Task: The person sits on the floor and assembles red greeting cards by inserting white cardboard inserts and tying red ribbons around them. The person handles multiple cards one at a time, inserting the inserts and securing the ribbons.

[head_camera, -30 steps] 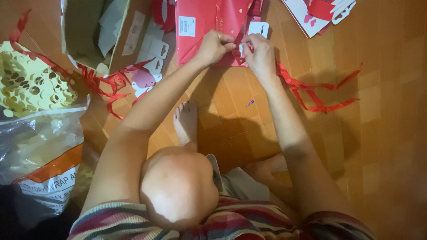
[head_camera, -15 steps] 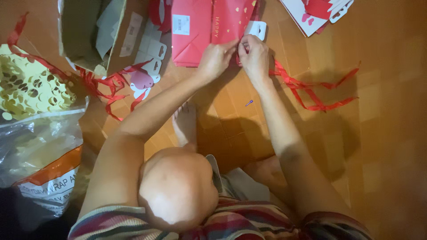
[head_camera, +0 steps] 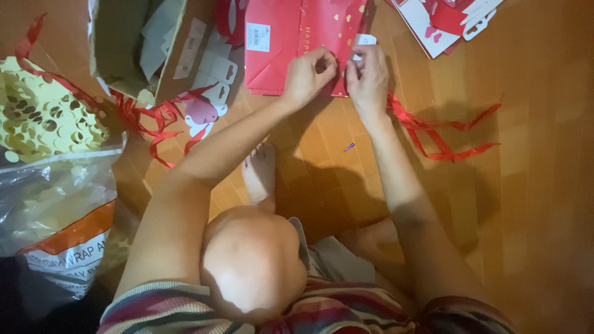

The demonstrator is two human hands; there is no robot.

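red paper bag [head_camera: 291, 49] flat on wooden floor [head_camera: 532, 185] | left hand [head_camera: 309, 74] and right hand [head_camera: 369, 77] pinch its lower edge | light, creasable, grip at folds | red ribbon [head_camera: 445, 133] beside

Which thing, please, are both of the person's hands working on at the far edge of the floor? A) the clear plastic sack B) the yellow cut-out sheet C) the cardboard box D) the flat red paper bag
D: the left hand and right hand both pinch the near edge of the flat red paper bag, while the cardboard box and yellow cut-out sheet lie untouched to the left.
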